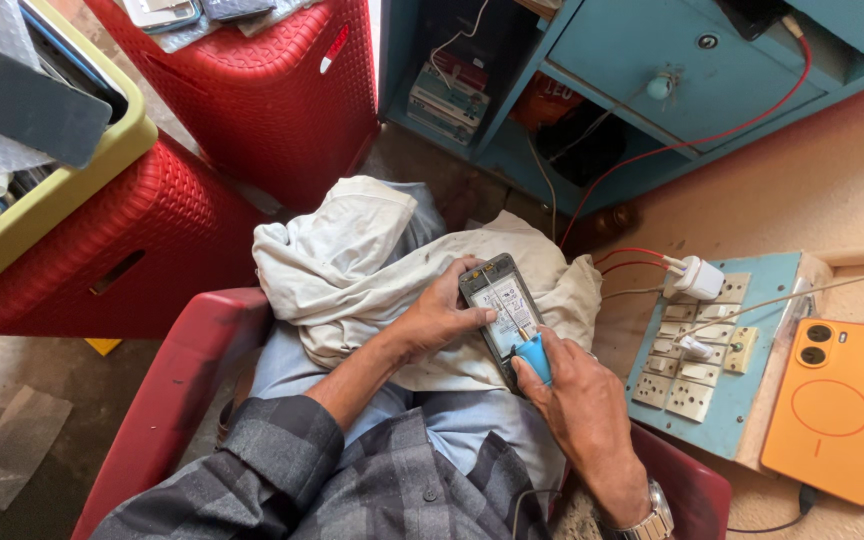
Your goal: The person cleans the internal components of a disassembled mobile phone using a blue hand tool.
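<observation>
your left hand (439,318) wrapped round one opened phone (501,312) on cloth (352,270) in lap. right hand (577,400) pinching one blue tool (533,357), tip on phone. one orange phone (834,408) beside switchboard (709,350), two red bins (262,90).

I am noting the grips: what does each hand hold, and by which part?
The left hand holds the opened phone by its long side edges. The right hand holds a blue-handled tool by the handle, tip on the phone.

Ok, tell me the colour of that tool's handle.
Blue, the tool handle in the right hand; head view.
</observation>
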